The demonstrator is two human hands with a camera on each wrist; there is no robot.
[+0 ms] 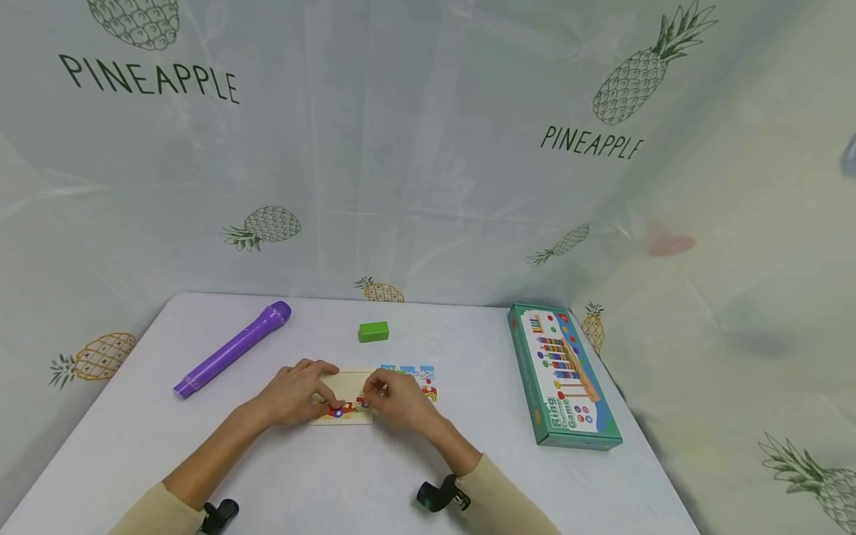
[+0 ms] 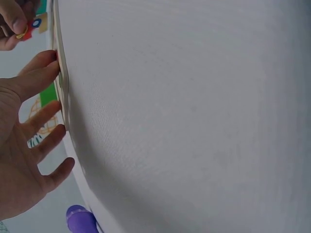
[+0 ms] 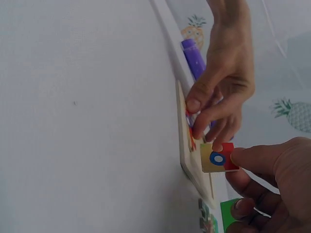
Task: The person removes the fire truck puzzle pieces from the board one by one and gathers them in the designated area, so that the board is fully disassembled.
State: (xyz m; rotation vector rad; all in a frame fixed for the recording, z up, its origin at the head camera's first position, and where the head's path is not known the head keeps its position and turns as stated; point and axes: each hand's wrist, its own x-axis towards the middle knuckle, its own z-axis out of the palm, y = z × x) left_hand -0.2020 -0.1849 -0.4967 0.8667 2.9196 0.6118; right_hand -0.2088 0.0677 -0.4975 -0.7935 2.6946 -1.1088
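Note:
A shallow wooden puzzle board [image 1: 351,382] lies on the white table, with red vehicle-picture pieces [image 1: 339,411] in its lower part. My left hand [image 1: 292,394] rests over the board's left side; thumb and index finger touch the pieces, and the other fingers spread along the board in the left wrist view. Between thumb and fingers my right hand [image 1: 401,400] pinches a small square puzzle piece [image 3: 218,158], yellow and red with a blue-and-white wheel. That piece is held just above the board's right end. Partly behind the right hand lie more picture pieces [image 1: 428,375].
Behind the board stands a green block [image 1: 373,331]. A purple microphone-shaped tube [image 1: 230,351] lies at the back left. On the right is a green box [image 1: 565,377] with a picture lid. Pineapple-print curtain [image 1: 414,163] hangs along the back table edge.

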